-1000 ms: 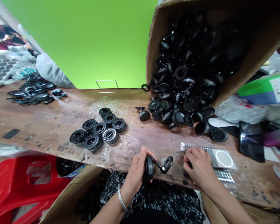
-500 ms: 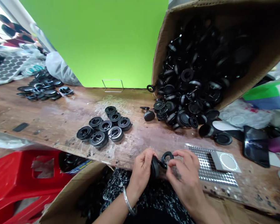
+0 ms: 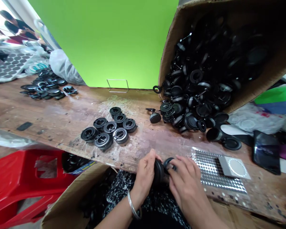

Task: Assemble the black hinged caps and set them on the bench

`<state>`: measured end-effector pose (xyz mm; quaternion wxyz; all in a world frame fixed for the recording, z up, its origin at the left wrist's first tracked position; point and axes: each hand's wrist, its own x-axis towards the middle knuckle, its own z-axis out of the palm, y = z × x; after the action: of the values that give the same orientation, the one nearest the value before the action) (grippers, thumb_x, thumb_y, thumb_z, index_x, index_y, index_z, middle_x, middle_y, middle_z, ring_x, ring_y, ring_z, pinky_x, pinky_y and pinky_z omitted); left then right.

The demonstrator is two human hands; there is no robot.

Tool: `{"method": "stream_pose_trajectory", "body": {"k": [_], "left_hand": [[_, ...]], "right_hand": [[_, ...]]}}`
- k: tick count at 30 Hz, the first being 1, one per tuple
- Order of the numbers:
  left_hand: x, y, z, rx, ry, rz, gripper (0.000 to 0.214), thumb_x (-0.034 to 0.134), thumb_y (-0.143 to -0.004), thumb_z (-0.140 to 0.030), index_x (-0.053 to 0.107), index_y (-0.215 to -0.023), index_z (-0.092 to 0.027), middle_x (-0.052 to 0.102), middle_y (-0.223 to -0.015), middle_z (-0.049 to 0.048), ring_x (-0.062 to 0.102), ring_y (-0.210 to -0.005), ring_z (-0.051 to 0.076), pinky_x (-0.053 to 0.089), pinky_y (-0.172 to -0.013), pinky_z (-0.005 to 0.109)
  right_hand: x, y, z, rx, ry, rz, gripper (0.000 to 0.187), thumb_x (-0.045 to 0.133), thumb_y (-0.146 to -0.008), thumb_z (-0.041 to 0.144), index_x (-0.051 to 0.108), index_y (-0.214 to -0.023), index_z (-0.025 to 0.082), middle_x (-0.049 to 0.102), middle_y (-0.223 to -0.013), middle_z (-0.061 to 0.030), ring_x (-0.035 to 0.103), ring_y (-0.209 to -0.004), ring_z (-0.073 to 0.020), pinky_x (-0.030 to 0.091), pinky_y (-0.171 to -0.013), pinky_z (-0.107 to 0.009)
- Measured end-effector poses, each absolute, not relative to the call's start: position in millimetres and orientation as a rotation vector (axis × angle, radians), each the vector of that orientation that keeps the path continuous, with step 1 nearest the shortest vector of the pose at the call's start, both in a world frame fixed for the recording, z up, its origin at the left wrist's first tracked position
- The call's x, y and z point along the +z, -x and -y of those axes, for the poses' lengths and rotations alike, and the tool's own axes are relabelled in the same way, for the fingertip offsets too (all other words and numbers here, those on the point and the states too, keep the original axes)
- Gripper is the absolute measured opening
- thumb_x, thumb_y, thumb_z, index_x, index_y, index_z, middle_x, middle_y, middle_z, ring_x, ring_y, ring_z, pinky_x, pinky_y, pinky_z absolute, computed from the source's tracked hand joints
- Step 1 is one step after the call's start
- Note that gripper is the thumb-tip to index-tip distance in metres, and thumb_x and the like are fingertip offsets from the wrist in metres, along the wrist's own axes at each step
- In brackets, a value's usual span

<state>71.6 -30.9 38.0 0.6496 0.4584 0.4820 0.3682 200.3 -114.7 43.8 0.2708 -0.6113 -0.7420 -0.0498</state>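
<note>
At the bench's front edge, my left hand (image 3: 145, 170) is closed around a round black plastic piece (image 3: 158, 171), which stands on its side, rim toward the right. A black ring (image 3: 168, 163) joins that piece on its right. My right hand (image 3: 186, 178) has its bent fingers on the ring, partly covering it. Further up the bench, several round black pieces with folded-in rings (image 3: 110, 127) lie flat in a tight cluster. A single piece with its arm unfolded (image 3: 154, 117) lies to the right of them.
A tipped cardboard box (image 3: 168, 41) spills many black pieces at the right. Also on the bench are a silver dotted sheet (image 3: 207, 162), a small white box (image 3: 234, 167) and a phone (image 3: 266, 152). A green board (image 3: 105, 41) stands behind. At left is a red stool (image 3: 11, 178).
My right hand has closed in over the ring, its fingers now covering more of it. My left hand keeps its grip on the round piece. The view has shifted slightly.
</note>
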Motion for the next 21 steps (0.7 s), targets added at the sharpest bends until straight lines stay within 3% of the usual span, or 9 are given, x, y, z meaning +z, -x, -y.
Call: {"method": "stream_pose_trajectory", "body": {"k": [3,6,13,21], "left_hand": [[40.0,-69.6,25.1,0.815,-0.894,-1.112,0.055,0.047,-0.086,-0.066,0.062,-0.070,-0.016,0.055,-0.057,0.0000,0.047,-0.049,0.011,0.037,-0.045,0.021],[41.8,-67.7,20.9,0.744,-0.762,-1.036,0.055,0.046,-0.085,-0.068,0.061,-0.077,-0.016,0.047,-0.048,-0.0040,0.037,-0.037,0.008,0.028,-0.033,0.018],[44.3,-76.3,27.1,0.663,-0.610,-0.936,0.046,0.053,-0.083,-0.064,0.058,-0.087,-0.019,0.048,-0.050,-0.0058,0.039,-0.034,0.007,0.028,-0.028,0.015],[35.5,-79.6,36.1,0.578,-0.682,-1.037,0.048,0.058,-0.078,-0.066,0.055,-0.075,-0.018,0.043,-0.046,-0.0066,0.037,-0.031,0.007,0.025,-0.026,0.015]], "right_hand": [[42.7,-196.1,122.9,-0.199,1.598,2.120,0.038,0.044,-0.085,0.005,0.057,-0.121,0.011,0.057,-0.124,-0.0176,0.040,-0.129,-0.0373,0.028,-0.104,-0.063],[47.4,-201.8,120.9,-0.046,1.586,2.069,0.033,0.047,-0.089,0.010,0.057,-0.120,0.014,0.054,-0.127,-0.0168,0.037,-0.131,-0.0356,0.035,-0.101,-0.060],[60.0,-220.0,97.4,0.006,1.545,1.983,0.032,0.047,-0.092,0.011,0.062,-0.118,0.023,0.047,-0.132,-0.0128,0.032,-0.135,-0.0339,0.036,-0.101,-0.061],[61.2,-223.9,110.0,-0.097,1.325,2.373,0.041,0.050,-0.091,0.016,0.054,-0.128,0.001,0.054,-0.135,-0.0181,0.035,-0.136,-0.0342,0.026,-0.115,-0.053]]}}
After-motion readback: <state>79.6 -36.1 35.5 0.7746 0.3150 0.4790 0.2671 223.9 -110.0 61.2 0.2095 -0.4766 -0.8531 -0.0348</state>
